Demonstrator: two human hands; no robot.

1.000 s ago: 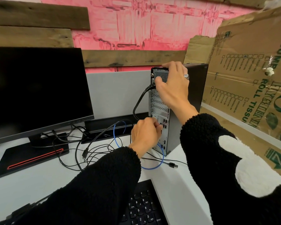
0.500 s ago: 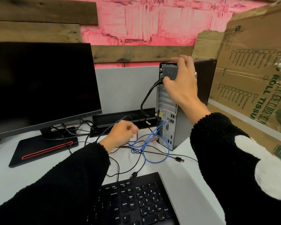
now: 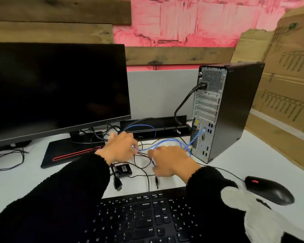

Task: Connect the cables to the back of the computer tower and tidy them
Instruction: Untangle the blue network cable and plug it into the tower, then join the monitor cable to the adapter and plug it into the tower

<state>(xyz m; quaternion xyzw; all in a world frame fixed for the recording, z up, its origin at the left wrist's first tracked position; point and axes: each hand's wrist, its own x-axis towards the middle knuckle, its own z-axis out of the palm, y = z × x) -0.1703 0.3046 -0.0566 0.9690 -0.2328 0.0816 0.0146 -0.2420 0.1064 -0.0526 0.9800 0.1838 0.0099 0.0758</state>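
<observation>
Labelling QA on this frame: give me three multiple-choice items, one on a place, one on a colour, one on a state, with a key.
1. Where does the black computer mouse lie?
A. right of the black keyboard
B. on the black computer tower
C. under the black monitor

2. What colour is the network cable looping to the tower's back?
A. red
B. blue
C. yellow

3. What is the state of the thick black power cable?
A. loose on the white desk
B. held in the right hand
C. plugged into the tower's upper back

Key: 1 A, it sits on the desk beside the keyboard's right end. 2 B, the loop is plainly blue. 3 C, its plug sits in the socket; both the right hand and the left hand are down among the desk cables.
</observation>
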